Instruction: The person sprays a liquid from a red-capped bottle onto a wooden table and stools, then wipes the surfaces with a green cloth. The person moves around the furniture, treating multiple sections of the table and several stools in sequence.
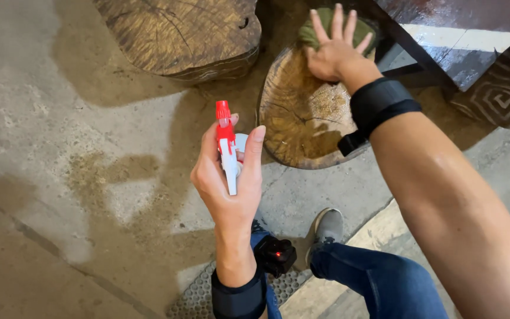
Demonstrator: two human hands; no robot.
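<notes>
Head | left hand (228, 177) grips spray bottle (228, 147) | right hand (333, 50) flat on cloth (317, 29)

Glossy varnished wooden stool (302, 118), rough matt concrete floor (60, 177), shiny red-and-white plastic spray head (227, 145), soft green cloth (311, 31).

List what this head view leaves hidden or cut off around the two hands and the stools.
- Spray bottle: its body is hidden behind the left hand; only the red-and-white trigger head shows.
- Green cloth: mostly covered by the right hand.
- Far wooden stool: cut off by the top edge.
- Dark table: cut off by the top and right edges.
</notes>
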